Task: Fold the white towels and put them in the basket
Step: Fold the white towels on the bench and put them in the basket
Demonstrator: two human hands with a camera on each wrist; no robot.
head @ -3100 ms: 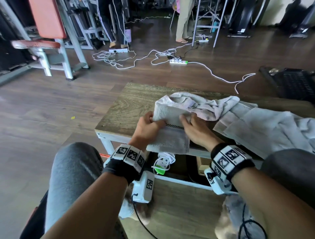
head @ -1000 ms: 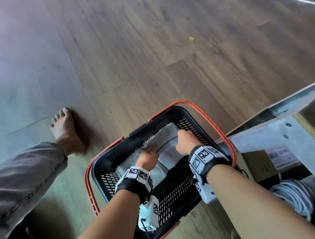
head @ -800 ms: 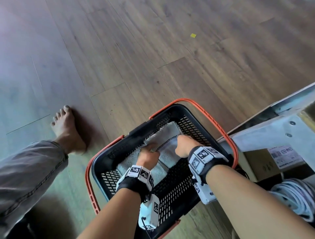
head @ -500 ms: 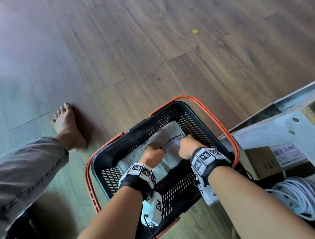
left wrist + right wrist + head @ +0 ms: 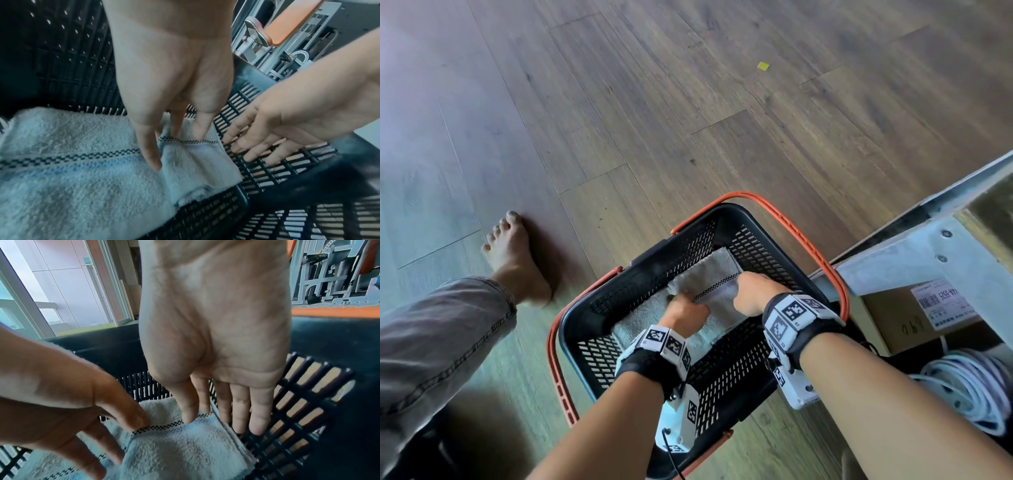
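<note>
A black mesh basket [image 5: 743, 212] with orange handles stands on the floor. A folded white towel [image 5: 719, 301] with a chequered stripe lies in it on top of another white towel [image 5: 633, 322]. My left hand [image 5: 683, 305] rests with straight fingers on the folded towel's [image 5: 195, 162] left edge. My right hand [image 5: 746, 287] has its thumb on the towel [image 5: 185, 451], and its straight fingers [image 5: 240, 418] reach down between the right edge and the basket wall [image 5: 308, 394]. Neither hand [image 5: 174, 134] [image 5: 213, 418] grips anything.
A metal table leg [image 5: 928, 253] stands just right of the basket, with a cardboard box [image 5: 893, 318] and a coil of white cable [image 5: 969, 387] under it. My bare foot [image 5: 517, 260] and grey trouser leg [image 5: 438, 342] are at the left on the wooden floor.
Three seconds ago both hands held the folded towel on the table; now it lies in the basket. Over the last second both hands have stayed on it, barely moving.
</note>
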